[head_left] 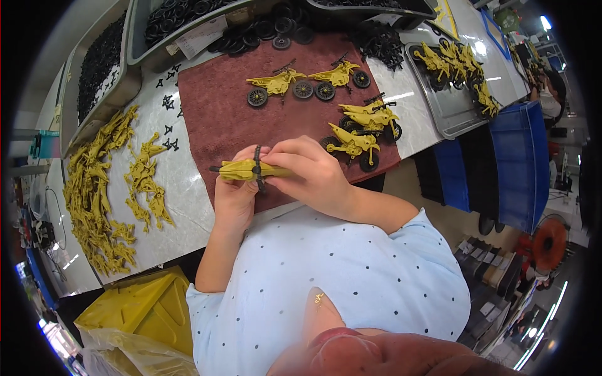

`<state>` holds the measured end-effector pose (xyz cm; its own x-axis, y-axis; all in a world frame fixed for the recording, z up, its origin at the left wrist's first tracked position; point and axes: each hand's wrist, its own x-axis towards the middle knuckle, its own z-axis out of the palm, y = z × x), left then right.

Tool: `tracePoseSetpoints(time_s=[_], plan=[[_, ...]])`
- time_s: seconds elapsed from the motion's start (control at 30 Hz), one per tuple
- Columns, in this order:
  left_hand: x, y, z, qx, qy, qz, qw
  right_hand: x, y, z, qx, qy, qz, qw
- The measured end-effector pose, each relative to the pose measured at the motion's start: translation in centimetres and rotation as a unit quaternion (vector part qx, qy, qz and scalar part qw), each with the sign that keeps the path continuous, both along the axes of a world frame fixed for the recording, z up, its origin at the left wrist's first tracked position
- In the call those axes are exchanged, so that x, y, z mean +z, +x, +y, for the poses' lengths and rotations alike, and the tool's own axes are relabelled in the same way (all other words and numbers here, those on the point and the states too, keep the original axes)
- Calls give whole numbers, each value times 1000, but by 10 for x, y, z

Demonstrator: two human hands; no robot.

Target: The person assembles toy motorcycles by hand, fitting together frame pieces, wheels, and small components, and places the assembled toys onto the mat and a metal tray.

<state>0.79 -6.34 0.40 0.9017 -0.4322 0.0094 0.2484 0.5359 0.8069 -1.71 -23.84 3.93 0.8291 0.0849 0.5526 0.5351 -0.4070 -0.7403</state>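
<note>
Between my two hands is a yellow toy motorcycle body with a black handlebar piece across it. My left hand grips the body from below and the left. The fingers of my right hand pinch its right end. Both hands are close to my chest, over the near edge of a dark red cloth. On that cloth stand toy motorcycles with black wheels: two at the back, one of them a yellow motorcycle, and several at the right, including a nearer motorcycle.
Loose yellow body parts lie heaped at the left, beside small black parts. Bins of black parts and black wheels line the back. A metal tray with motorcycles stands right, near blue crates. A yellow bin sits lower left.
</note>
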Motion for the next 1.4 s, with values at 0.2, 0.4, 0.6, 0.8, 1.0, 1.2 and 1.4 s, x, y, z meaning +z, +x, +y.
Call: tracePoseSetpoints(time_s=[0.2, 0.4, 0.6, 0.8, 1.0, 1.2, 1.4], plan=[[-1, -6, -6, 17, -17, -1, 1000, 1, 1, 6, 0, 6, -53, 999], [-7, -5, -7, -4, -31, -30, 999, -4, 0, 13, -10, 2, -100, 995], [-6, -3, -4, -27, -43, -45, 998, -6, -1, 19, -14, 25, -111, 993], [-3, -2, 6, 8, -11, 3, 1000, -6, 5, 15, 5, 37, -66, 997], [2, -3, 8, 45, 88, 7, 995, -3, 4, 3, 40, 97, 133, 986], [5, -7, 10, 74, 159, -51, 983, -8, 4, 4, 65, 97, 149, 982], [10, -11, 8, 70, 205, -100, 971, -10, -1, -2, 62, 92, 106, 988]])
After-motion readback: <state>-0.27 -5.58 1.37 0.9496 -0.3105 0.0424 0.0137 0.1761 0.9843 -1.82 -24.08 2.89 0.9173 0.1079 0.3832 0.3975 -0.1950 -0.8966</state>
